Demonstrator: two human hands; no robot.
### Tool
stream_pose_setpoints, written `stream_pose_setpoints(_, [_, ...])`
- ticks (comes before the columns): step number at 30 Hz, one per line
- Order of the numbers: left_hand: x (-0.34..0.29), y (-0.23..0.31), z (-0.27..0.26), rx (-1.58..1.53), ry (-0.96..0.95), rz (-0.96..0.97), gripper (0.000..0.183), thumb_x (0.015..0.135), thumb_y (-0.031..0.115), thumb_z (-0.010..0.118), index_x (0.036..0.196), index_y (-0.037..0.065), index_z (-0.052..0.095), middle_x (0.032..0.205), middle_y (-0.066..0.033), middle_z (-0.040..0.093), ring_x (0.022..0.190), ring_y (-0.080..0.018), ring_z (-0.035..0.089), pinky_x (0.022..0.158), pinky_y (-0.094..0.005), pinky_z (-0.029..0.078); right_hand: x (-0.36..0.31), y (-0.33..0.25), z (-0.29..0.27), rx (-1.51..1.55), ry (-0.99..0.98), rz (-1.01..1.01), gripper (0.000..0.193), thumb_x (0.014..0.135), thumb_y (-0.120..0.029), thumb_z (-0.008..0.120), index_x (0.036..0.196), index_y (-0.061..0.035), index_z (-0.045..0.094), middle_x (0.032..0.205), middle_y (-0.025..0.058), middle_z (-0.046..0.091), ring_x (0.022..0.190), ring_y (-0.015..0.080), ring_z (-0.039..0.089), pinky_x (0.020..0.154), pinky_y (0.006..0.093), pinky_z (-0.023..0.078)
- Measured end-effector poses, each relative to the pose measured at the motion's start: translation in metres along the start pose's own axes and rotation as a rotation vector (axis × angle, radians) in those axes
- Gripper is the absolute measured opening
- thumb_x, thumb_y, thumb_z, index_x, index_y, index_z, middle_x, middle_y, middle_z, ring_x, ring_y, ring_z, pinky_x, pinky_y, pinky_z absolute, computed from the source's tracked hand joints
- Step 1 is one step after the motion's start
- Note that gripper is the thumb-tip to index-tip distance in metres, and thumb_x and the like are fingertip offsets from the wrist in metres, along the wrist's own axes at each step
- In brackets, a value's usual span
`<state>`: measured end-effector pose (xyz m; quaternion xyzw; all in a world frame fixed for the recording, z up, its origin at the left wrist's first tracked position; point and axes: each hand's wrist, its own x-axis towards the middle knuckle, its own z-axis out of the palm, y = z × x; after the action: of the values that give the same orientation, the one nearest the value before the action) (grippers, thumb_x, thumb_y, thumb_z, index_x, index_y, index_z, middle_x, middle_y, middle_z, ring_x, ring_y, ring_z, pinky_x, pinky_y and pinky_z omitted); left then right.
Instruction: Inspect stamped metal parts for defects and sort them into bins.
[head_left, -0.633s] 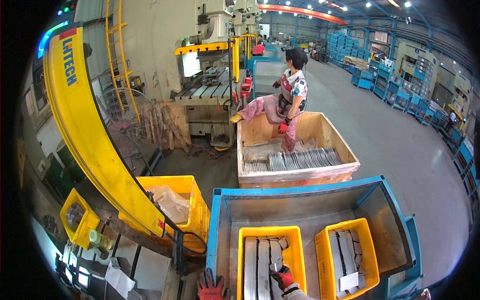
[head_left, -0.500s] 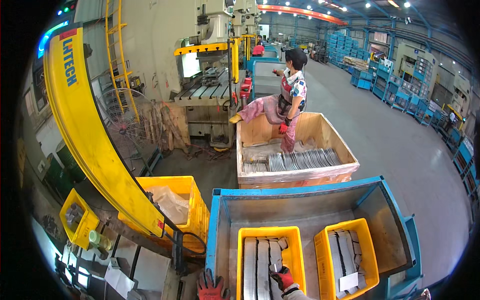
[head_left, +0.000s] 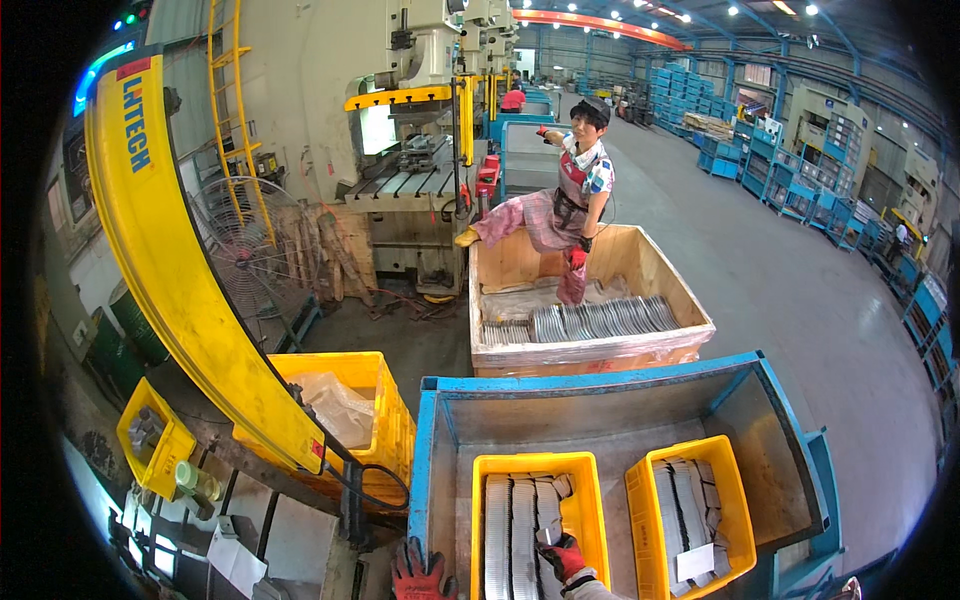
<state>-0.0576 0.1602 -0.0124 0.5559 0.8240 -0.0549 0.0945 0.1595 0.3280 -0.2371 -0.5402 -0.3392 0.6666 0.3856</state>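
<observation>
My left hand (head_left: 422,572), in a red glove with dark fingers, rests with its fingers apart at the near left corner of a blue metal bin (head_left: 428,455). My right hand (head_left: 563,558), gloved the same way, reaches into the left yellow crate (head_left: 588,490) inside that bin. Its fingers are bent onto grey metal parts (head_left: 547,512) at the right side of the stacked rows; the fingertips are partly hidden. A second yellow crate (head_left: 741,490) of similar parts, with a white paper (head_left: 695,562) on top, stands to the right.
Beyond the bin, another person (head_left: 580,190) straddles the wall of a wooden crate (head_left: 600,357) holding rows of metal parts. A yellow arched beam (head_left: 190,270) leans across the left, near a stack of yellow crates (head_left: 395,430). A press machine (head_left: 410,150) stands behind.
The person at the wooden crate has turned their head and body toward me. My two hands stay about where they were.
</observation>
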Motion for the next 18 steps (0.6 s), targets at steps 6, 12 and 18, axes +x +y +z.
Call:
stream_pose_setpoints(6, [0.002, -0.005, 0.005, -0.18, -0.235, -0.067, 0.064, 0.08, 0.049, 0.045, 0.135, 0.018, 0.034, 0.141, -0.0224, 0.021, 0.13, -0.0423, 0.016, 0.105, -0.0505, 0.018, -0.005, -0.016, 0.005, -0.022, -0.099, 0.02, 0.04, 0.064, -0.004, 0.076, 0.098, -0.0018, 0.055, 0.084, 0.0054, 0.062, 0.074, 0.0128, 0.057, 0.063, 0.0247, 0.047])
stream_pose_setpoints(12, [-0.001, -0.003, 0.008, -0.096, -0.012, -0.035, 0.059, 0.08, 0.046, 0.047, 0.131, 0.017, 0.04, 0.139, -0.0243, 0.023, 0.129, -0.0425, 0.017, 0.104, -0.0508, 0.019, -0.012, -0.029, 0.009, 0.03, -0.107, 0.041, 0.04, 0.062, -0.003, 0.076, 0.097, -0.0009, 0.056, 0.083, 0.0044, 0.062, 0.07, 0.0132, 0.058, 0.066, 0.0258, 0.047])
stream_pose_setpoints(18, [-0.002, -0.005, 0.017, -0.063, 0.037, -0.017, 0.058, 0.08, 0.045, 0.047, 0.13, 0.016, 0.041, 0.139, -0.025, 0.023, 0.129, -0.0433, 0.017, 0.104, -0.0505, 0.019, -0.014, -0.031, 0.008, 0.024, -0.108, 0.051, 0.04, 0.06, -0.002, 0.077, 0.095, 0.0003, 0.057, 0.083, 0.0051, 0.062, 0.071, 0.0133, 0.058, 0.066, 0.0252, 0.048])
